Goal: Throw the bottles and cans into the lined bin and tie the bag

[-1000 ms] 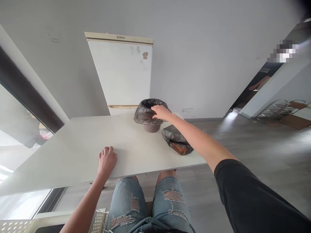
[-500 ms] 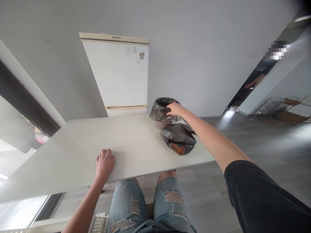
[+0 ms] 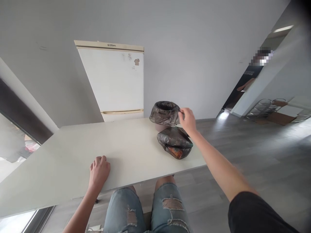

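Observation:
At the far side of the table, a small pinkish bin (image 3: 160, 127) stands upright, with a dark plastic bag (image 3: 165, 117) lining it and folded down over its rim. My right hand (image 3: 188, 121) pinches the right edge of this bag between thumb and fingers. Just in front of the bin lies a filled dark garbage bag (image 3: 175, 142), something orange-brown showing through its side. My left hand (image 3: 99, 170) rests on the tabletop away from the bags, fingers curled in and nothing visible in them.
The white table (image 3: 131, 145) ends to the right of the filled bag. Behind it stand a white fridge (image 3: 114, 77) and a grey wall. A person (image 3: 246, 81) is in the doorway at far right, near a metal rack (image 3: 263, 106).
My right hand has moved from inside the bin's mouth to the outer right edge of the liner bag. My left hand stays resting on the table. The view has shifted slightly.

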Motion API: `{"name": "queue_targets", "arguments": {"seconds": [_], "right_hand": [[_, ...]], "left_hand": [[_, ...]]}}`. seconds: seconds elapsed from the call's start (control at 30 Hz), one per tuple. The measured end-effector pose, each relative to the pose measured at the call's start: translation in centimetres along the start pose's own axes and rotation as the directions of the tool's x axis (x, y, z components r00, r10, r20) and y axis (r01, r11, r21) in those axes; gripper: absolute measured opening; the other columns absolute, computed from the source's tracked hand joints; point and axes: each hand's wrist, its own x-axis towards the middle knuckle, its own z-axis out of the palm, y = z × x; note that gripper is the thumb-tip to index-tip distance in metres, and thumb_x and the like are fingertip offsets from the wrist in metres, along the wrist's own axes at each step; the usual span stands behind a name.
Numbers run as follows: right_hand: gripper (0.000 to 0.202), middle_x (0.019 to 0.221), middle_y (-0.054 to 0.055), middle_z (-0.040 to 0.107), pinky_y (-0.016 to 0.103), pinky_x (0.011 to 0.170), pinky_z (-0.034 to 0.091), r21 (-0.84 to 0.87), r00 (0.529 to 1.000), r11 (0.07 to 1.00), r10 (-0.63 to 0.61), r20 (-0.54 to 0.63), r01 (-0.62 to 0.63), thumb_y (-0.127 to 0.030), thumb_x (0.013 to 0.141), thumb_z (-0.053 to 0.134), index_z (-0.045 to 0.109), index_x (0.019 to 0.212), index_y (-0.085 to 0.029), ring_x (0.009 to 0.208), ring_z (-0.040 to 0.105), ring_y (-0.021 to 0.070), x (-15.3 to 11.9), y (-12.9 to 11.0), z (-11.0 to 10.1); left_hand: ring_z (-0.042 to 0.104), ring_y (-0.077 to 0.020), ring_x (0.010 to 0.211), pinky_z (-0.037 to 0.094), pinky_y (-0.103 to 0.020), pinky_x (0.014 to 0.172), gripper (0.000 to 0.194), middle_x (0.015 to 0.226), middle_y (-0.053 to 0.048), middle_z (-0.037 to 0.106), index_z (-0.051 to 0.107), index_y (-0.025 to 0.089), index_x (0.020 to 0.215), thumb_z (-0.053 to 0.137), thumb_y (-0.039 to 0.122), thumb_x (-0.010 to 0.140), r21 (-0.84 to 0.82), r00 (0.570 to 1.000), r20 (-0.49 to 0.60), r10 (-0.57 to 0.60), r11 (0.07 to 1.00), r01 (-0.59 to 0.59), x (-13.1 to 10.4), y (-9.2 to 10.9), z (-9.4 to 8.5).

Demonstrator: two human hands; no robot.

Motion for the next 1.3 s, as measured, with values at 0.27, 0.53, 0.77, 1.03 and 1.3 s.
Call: {"name": "queue_targets", "arguments": {"seconds": [0.27, 0.53, 0.77, 1.03, 1.3], "right_hand": [[0.051, 0.139, 0.016, 0.068, 0.051, 0.114, 0.046, 0.201, 0.712, 0.715, 0.543, 0.444, -0.67, -0.055, 0.095, 0.05, 0.067, 0.129, -0.022, 0.128, 0.063, 0.0341, -13.5, 5.9, 0.8], [0.051, 0.131, 0.011, 0.073, 0.043, 0.097, 0.057, 0.407, 0.724, 0.647, 0.344, 0.599, -0.644, -0.06, 0.091, 0.062, 0.067, 0.129, -0.027, 0.116, 0.07, 0.0307, -17.1, -4.1, 6.7], [0.029, 0.095, 0.006, 0.078, 0.031, 0.064, 0.054, 0.602, 0.715, 0.628, -0.102, 0.692, -0.493, -0.048, 0.092, 0.064, 0.075, 0.102, -0.023, 0.063, 0.068, 0.0176, -11.9, -12.0, 14.4], [0.046, 0.059, 0.001, 0.055, 0.031, 0.057, 0.039, 0.705, 0.921, 0.639, 0.015, 0.39, -0.309, -0.059, 0.095, 0.054, 0.056, 0.066, -0.023, 0.056, 0.047, 0.0167, -5.5, -13.4, 20.5], [0.052, 0.054, -0.002, 0.047, 0.032, 0.058, 0.038, 0.759, 0.899, 0.585, -0.108, 0.424, -0.287, -0.063, 0.097, 0.056, 0.051, 0.064, -0.024, 0.054, 0.043, 0.0161, -7.9, -11.8, 22.6]], "left_hand": [[0.062, -0.0316, 0.109, 0.045, -0.045, 0.1, 0.022, 0.12, -0.017, 0.06, 0.059, 0.017, 0.111, 0.041, 0.022, 0.1, 0.001, 1.0, -0.01, 0.009, 1.0, -0.009, -0.1, -0.1, 0.3], [0.061, -0.0316, 0.106, 0.046, -0.045, 0.097, 0.02, 0.118, -0.016, 0.061, 0.059, 0.019, 0.109, 0.041, 0.023, 0.101, -0.032, 1.0, -0.018, 0.005, 0.999, -0.005, -0.3, 0.0, 0.4], [0.06, -0.0323, 0.111, 0.046, -0.046, 0.098, 0.019, 0.12, -0.016, 0.061, 0.06, 0.019, 0.11, 0.043, 0.02, 0.1, -0.018, 0.999, 0.03, -0.03, 0.999, 0.03, -0.2, 0.6, -0.3], [0.062, -0.0314, 0.107, 0.048, -0.046, 0.095, 0.017, 0.116, -0.014, 0.063, 0.06, 0.02, 0.108, 0.044, 0.022, 0.102, -0.068, 1.0, -0.018, -0.019, 0.997, 0.018, -0.4, 0.5, -0.4], [0.066, -0.0233, 0.102, 0.054, -0.038, 0.09, 0.021, 0.106, -0.007, 0.07, 0.058, 0.025, 0.124, 0.045, 0.029, 0.109, -0.416, 0.899, -0.094, 0.427, 0.804, -0.425, -0.8, 1.9, -1.2]]}}
